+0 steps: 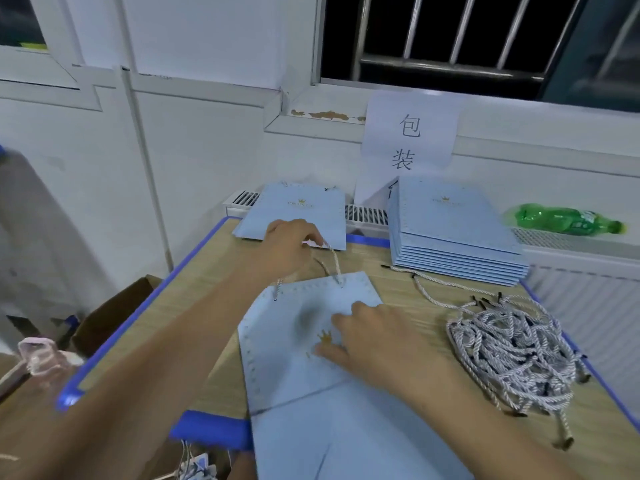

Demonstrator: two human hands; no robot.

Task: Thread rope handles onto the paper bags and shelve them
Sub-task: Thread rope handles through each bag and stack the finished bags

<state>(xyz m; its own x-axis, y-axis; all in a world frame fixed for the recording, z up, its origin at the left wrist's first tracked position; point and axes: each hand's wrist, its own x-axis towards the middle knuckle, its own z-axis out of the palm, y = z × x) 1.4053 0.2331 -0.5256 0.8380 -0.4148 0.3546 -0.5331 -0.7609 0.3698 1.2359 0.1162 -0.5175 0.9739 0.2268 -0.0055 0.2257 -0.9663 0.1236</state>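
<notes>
A flat light-blue paper bag [294, 368] with a gold crown print lies on the wooden table in front of me. A white twisted rope handle [333, 263] runs through the holes at its far edge. My left hand [289, 242] grips the top of that rope loop above the bag. My right hand [363, 336] presses flat on the bag near the crown. A tangle of loose rope handles [509, 351] lies to the right.
A stack of flat blue bags [453, 233] stands at the back right, and a thinner pile [294, 209] at the back centre. A green bottle [568, 220] lies on the radiator ledge. A cardboard box [114, 313] sits left of the blue-edged table [207, 433].
</notes>
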